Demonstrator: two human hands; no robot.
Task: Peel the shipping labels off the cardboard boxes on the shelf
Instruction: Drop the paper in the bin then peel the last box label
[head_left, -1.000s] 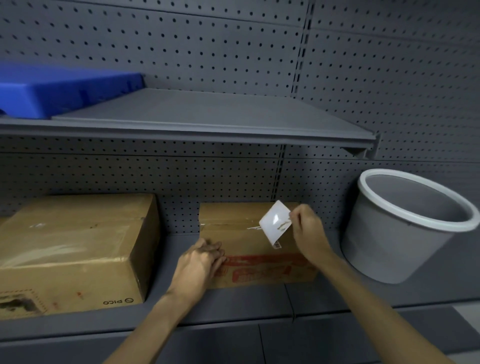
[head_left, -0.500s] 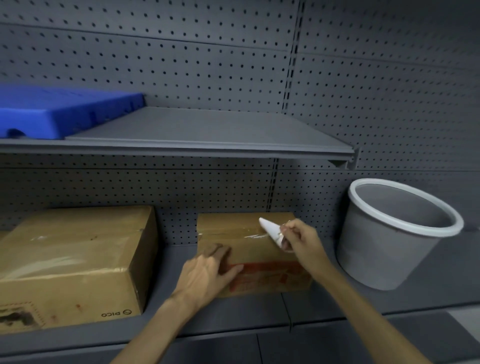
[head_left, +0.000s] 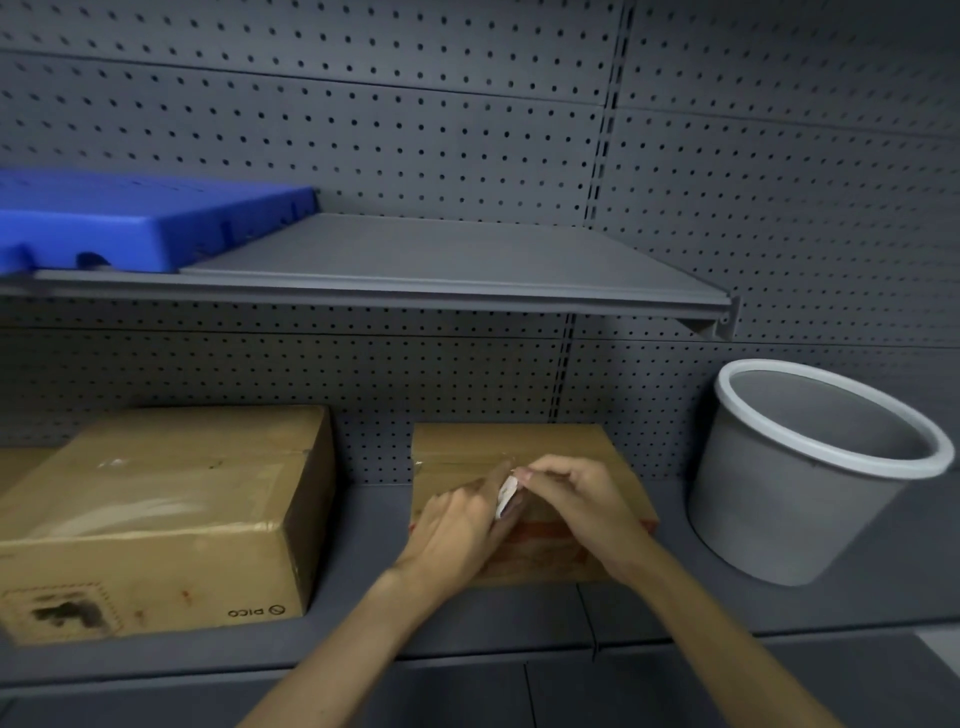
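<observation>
A small cardboard box with red print on its front stands on the lower shelf, at the centre. Over its top front edge my two hands meet. My right hand pinches a white shipping label, now folded narrow and mostly hidden between the fingers. My left hand presses against the label's other side, fingers closed on it. A larger cardboard box with clear tape on top sits to the left; a torn dark patch marks its front face.
A grey bucket with a white rim stands tilted at the right of the lower shelf. Above, an upper shelf carries a blue plastic tray on its left. Perforated grey panels form the back wall.
The label was held up flat in my right hand, off the box. My right hand brought it down, and my left hand rose to meet it; the label is now folded between both hands.
</observation>
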